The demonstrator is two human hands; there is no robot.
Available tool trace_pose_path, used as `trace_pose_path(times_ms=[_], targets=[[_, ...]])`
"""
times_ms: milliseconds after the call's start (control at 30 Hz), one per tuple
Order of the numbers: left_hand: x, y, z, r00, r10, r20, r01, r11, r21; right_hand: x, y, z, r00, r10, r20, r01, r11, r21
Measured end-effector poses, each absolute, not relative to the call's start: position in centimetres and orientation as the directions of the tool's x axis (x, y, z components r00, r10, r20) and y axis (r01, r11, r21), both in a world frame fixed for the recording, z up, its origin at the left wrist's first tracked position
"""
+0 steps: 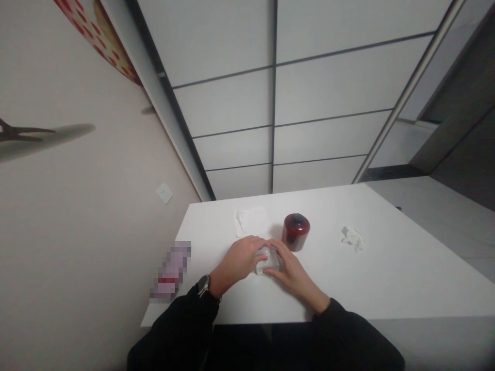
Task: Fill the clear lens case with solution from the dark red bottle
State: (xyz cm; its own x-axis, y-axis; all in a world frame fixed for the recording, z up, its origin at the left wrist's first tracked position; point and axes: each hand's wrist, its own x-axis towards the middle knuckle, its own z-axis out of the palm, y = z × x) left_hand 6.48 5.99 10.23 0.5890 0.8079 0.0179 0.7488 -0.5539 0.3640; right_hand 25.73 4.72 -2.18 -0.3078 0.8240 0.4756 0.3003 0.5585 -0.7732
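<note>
Both my hands rest on the white table (386, 278) around a small clear, whitish object (267, 262) that I cannot make out. My left hand (242, 260), with a watch on its wrist, curls over the object's left side. My right hand (290, 268) closes on its right side, fingers pressed against it. Just behind my right hand stands a dark red round jar (296, 232) with a black top. A flat white tissue (251, 221) lies behind my left hand.
A crumpled white tissue (353, 238) lies to the right on the table. A blurred-out patch (172, 270) sits at the table's left edge. A wall with a socket (164, 193) runs along the left, and panelled doors stand behind the table.
</note>
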Motion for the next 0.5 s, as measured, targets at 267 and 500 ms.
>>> trace_pose_path(times_ms=[267,500], targets=[[8.7,4.6,10.2,0.490,0.869,0.061,0.796,-0.475,0.374,25.4,5.0,-3.0,-0.280,0.819,0.501,0.287,0.569,-0.771],[7.5,3.0,12.5,0.443,0.896,-0.021,0.837,-0.405,0.369,25.5,4.7,-3.0,-0.275,0.839,0.469,0.304,0.539,-0.785]])
